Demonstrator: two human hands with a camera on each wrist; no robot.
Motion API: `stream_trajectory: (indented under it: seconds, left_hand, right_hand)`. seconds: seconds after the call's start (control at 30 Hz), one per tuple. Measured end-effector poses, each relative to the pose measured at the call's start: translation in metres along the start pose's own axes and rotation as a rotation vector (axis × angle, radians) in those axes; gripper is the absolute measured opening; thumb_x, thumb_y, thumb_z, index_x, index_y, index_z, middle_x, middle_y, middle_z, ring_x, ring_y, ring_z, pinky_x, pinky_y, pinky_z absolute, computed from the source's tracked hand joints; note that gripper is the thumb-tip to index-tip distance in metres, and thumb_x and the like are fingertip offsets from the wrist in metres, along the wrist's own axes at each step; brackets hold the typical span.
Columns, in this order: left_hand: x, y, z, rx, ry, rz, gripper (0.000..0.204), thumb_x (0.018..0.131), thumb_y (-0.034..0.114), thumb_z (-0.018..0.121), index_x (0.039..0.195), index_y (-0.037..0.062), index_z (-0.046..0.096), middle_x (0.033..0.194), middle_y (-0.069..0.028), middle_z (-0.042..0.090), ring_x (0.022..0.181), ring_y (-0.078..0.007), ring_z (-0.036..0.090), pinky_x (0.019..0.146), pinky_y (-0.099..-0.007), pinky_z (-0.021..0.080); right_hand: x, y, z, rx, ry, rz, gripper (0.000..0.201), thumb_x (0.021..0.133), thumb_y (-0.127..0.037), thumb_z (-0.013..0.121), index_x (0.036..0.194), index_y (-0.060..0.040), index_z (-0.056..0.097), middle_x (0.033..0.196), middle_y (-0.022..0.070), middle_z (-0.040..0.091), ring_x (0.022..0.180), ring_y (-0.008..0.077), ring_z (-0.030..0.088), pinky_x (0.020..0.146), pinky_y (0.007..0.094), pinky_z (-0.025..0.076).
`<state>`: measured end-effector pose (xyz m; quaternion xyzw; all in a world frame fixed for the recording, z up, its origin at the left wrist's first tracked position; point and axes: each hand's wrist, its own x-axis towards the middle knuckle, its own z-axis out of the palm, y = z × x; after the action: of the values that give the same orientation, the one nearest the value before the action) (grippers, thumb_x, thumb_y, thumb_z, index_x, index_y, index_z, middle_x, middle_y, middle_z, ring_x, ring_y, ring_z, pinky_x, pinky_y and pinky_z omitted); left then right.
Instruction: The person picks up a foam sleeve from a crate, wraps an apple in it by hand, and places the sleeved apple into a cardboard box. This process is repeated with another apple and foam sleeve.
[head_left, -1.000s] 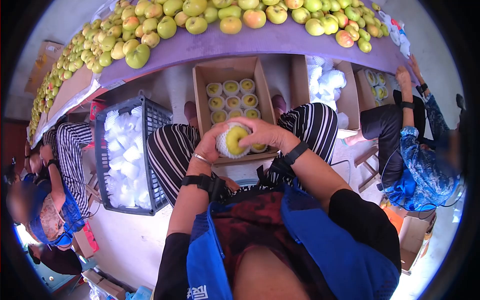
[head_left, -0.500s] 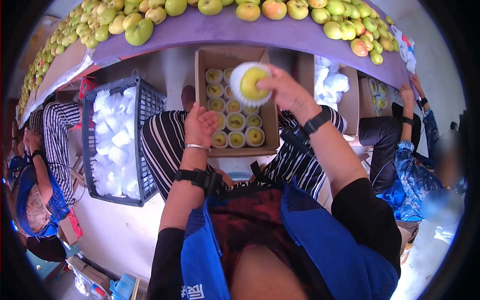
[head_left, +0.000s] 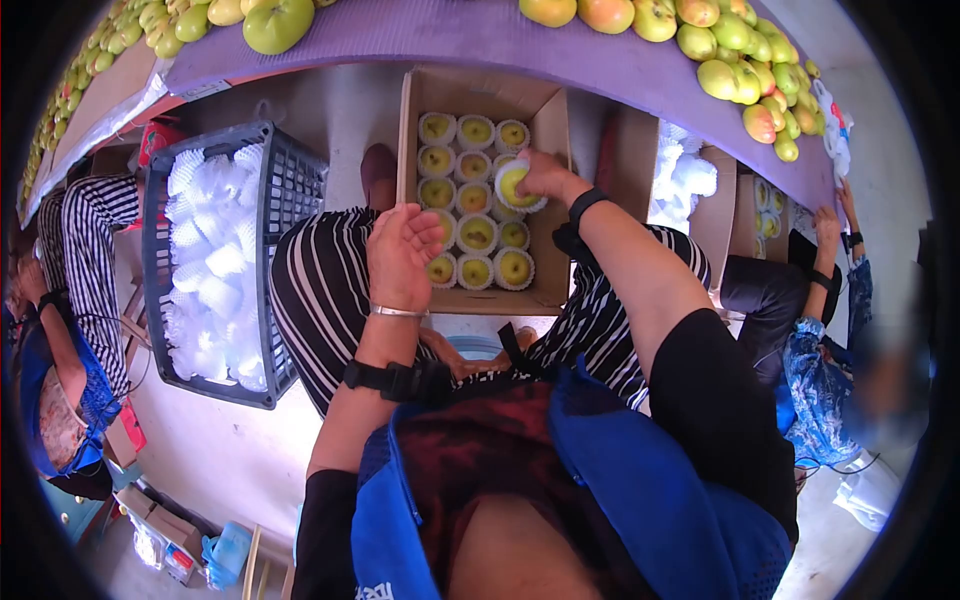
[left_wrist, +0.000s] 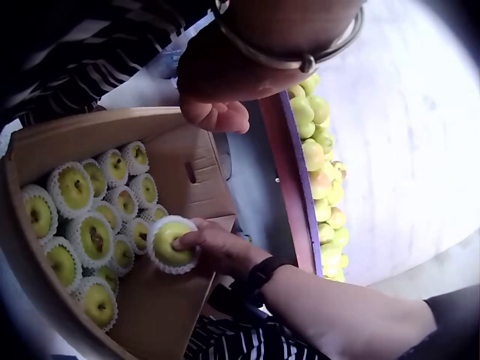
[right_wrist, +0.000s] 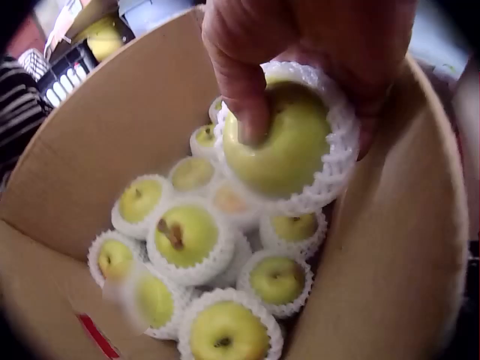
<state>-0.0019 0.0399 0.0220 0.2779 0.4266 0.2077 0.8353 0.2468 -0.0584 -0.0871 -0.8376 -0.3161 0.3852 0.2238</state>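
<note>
My right hand (head_left: 546, 177) grips a yellow-green apple (right_wrist: 281, 142) wrapped in a white foam net, thumb on the fruit near its stem. It holds this apple inside the cardboard box (head_left: 555, 240), toward the right side and above the fruit there. Several netted apples (head_left: 476, 234) lie in rows in the box, stems up, some of them sitting higher than others. My left hand (head_left: 402, 250) holds nothing; its fingers are loosely bent, palm turned up, by the box's near left edge. In the left wrist view the left hand (left_wrist: 214, 90) hangs over the box's side.
A dark plastic crate (head_left: 268, 290) full of white foam nets (head_left: 215, 270) stands to the left. Beyond the box, a purple-covered table (head_left: 420, 45) bears many loose apples (head_left: 278, 22). Another box with foam nets (head_left: 683, 178) is at right. People sit on both sides.
My two hands, together around the netted apple at first, have parted. The right hand has carried the apple over to the box's right side and lowered it; the left stays back near the box.
</note>
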Motion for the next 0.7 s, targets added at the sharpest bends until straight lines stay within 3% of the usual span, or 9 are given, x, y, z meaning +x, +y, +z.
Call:
stream_trajectory:
  seconds: [0.07, 0.17, 0.2, 0.27, 0.3, 0.37, 0.47, 0.57, 0.7]
  left_hand:
    - [-0.002, 0.002, 0.006, -0.008, 0.021, 0.0, 0.021, 0.084, 0.026, 0.047, 0.091, 0.0055, 0.049, 0.078, -0.0071, 0.057, 0.066, -0.0156, 0.055, 0.057, -0.0262, 0.044]
    - [-0.003, 0.003, 0.007, 0.004, 0.031, 0.005, 0.02, 0.085, 0.024, 0.046, 0.091, 0.0057, 0.049, 0.078, -0.0065, 0.057, 0.066, -0.0149, 0.055, 0.058, -0.0254, 0.043]
    - [-0.002, 0.003, 0.007, 0.022, 0.018, 0.011, 0.021, 0.086, 0.026, 0.046, 0.091, 0.0055, 0.049, 0.08, -0.0073, 0.058, 0.069, -0.0158, 0.056, 0.06, -0.0259, 0.044]
    - [-0.003, 0.003, 0.008, 0.026, 0.019, 0.005, 0.021, 0.086, 0.025, 0.046, 0.091, 0.0054, 0.049, 0.08, -0.0072, 0.058, 0.069, -0.0158, 0.056, 0.06, -0.0256, 0.044]
    - [-0.003, 0.003, 0.008, 0.03, 0.013, 0.005, 0.02, 0.086, 0.025, 0.045, 0.091, 0.0054, 0.049, 0.08, -0.0071, 0.058, 0.068, -0.0157, 0.056, 0.06, -0.0253, 0.044]
    - [-0.004, 0.003, 0.01, 0.037, 0.019, -0.003, 0.02, 0.086, 0.024, 0.045, 0.092, 0.0054, 0.049, 0.08, -0.0071, 0.058, 0.069, -0.0155, 0.056, 0.06, -0.0252, 0.044]
    - [-0.004, 0.002, 0.01, 0.043, 0.017, -0.019, 0.019, 0.086, 0.024, 0.045, 0.092, 0.0056, 0.049, 0.08, -0.0068, 0.058, 0.069, -0.0151, 0.056, 0.06, -0.0247, 0.044]
    - [-0.003, 0.001, 0.011, 0.04, 0.006, -0.031, 0.019, 0.086, 0.023, 0.045, 0.092, 0.0059, 0.049, 0.079, -0.0065, 0.058, 0.069, -0.0147, 0.056, 0.06, -0.0243, 0.044]
    - [-0.002, -0.001, 0.012, 0.046, -0.015, -0.032, 0.018, 0.086, 0.023, 0.045, 0.092, 0.0065, 0.049, 0.08, -0.0064, 0.058, 0.069, -0.0145, 0.056, 0.06, -0.024, 0.044]
  right_hand:
    - [-0.001, 0.001, 0.011, -0.386, -0.179, 0.026, 0.051, 0.061, -0.012, 0.063, 0.108, 0.0015, 0.048, 0.104, 0.0201, 0.055, 0.098, 0.0313, 0.053, 0.082, 0.0342, 0.043]
    - [0.013, 0.023, 0.039, -0.529, -0.186, 0.038, 0.058, 0.054, -0.014, 0.069, 0.108, -0.0041, 0.048, 0.106, 0.0176, 0.054, 0.098, 0.0283, 0.053, 0.079, 0.0342, 0.044]
    - [0.014, 0.026, 0.043, -0.528, -0.197, 0.039, 0.058, 0.054, -0.014, 0.069, 0.108, -0.0041, 0.048, 0.106, 0.0176, 0.054, 0.098, 0.0283, 0.053, 0.079, 0.0342, 0.044]
    - [0.014, 0.029, 0.053, -0.576, -0.326, 0.062, 0.049, 0.065, -0.008, 0.059, 0.111, -0.002, 0.048, 0.107, 0.0196, 0.054, 0.1, 0.0309, 0.052, 0.083, 0.0358, 0.043]
    - [0.017, 0.032, 0.058, -0.574, -0.334, 0.064, 0.049, 0.065, -0.008, 0.059, 0.111, -0.002, 0.048, 0.107, 0.0196, 0.054, 0.1, 0.0309, 0.052, 0.083, 0.0358, 0.043]
    - [0.02, 0.037, 0.066, -0.627, -0.568, 0.101, 0.047, 0.067, -0.008, 0.058, 0.113, -0.0034, 0.049, 0.11, 0.0186, 0.053, 0.102, 0.03, 0.052, 0.083, 0.036, 0.043]
    - [0.02, 0.04, 0.07, -0.59, -0.636, 0.137, 0.046, 0.067, -0.007, 0.057, 0.113, -0.0045, 0.05, 0.112, 0.0183, 0.052, 0.105, 0.0293, 0.05, 0.084, 0.0358, 0.043]
    - [0.023, 0.054, 0.079, -0.621, -0.552, 0.011, 0.047, 0.067, -0.006, 0.057, 0.114, -0.0054, 0.05, 0.113, 0.0181, 0.051, 0.104, 0.03, 0.05, 0.085, 0.0364, 0.043]
    - [0.016, 0.05, 0.077, -0.614, -0.466, 0.007, 0.045, 0.069, -0.005, 0.057, 0.113, -0.0046, 0.05, 0.113, 0.0183, 0.051, 0.104, 0.0307, 0.05, 0.085, 0.0369, 0.043]
